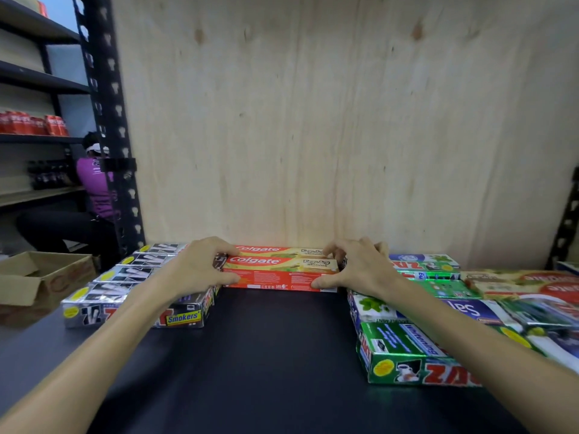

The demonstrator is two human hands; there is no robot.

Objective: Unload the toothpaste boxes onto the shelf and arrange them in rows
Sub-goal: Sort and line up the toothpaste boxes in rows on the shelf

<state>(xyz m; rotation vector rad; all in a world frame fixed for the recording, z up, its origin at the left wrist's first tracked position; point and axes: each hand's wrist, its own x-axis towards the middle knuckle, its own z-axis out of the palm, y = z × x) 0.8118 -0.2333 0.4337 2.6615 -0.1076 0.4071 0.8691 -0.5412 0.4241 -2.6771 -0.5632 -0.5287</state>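
Gripping both ends of the red Colgate boxes [281, 267], the left hand [197, 270] and right hand [360, 267] are holding them at the back of the dark shelf [275, 355], between silver boxes [134, 292] and green boxes [416, 355].

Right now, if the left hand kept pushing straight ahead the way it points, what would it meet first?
Probably the plywood back wall. The left hand grips the Colgate boxes, which already sit close to that wall; depth is unclear.
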